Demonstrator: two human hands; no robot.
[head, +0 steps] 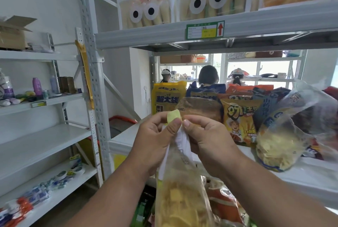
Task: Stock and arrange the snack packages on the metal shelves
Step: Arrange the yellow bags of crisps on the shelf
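Grey metal shelf (pixel 164 36) behind; left hand (pixel 155 140), right hand (pixel 206 139) fingers pinch crinkly clear chip bag (pixel 181 193) top.

Two hands (pixel 181 139); three bread packs (pixel 146 1) up top; three people (pixel 208 76) behind.

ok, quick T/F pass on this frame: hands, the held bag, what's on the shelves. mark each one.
1. Both hands pinch the top of one clear chip bag: left hand, right hand. True.
2. The held bag already lies on the shelf. False: it hangs in front of the shelf edge.
3. The bread packs with cartoon eyes stand on the upper shelf. True.
4. The yellow snack pack lies flat. False: it stands upright.
5. The shelf label shows a red arrow pointing down. False: it points up.
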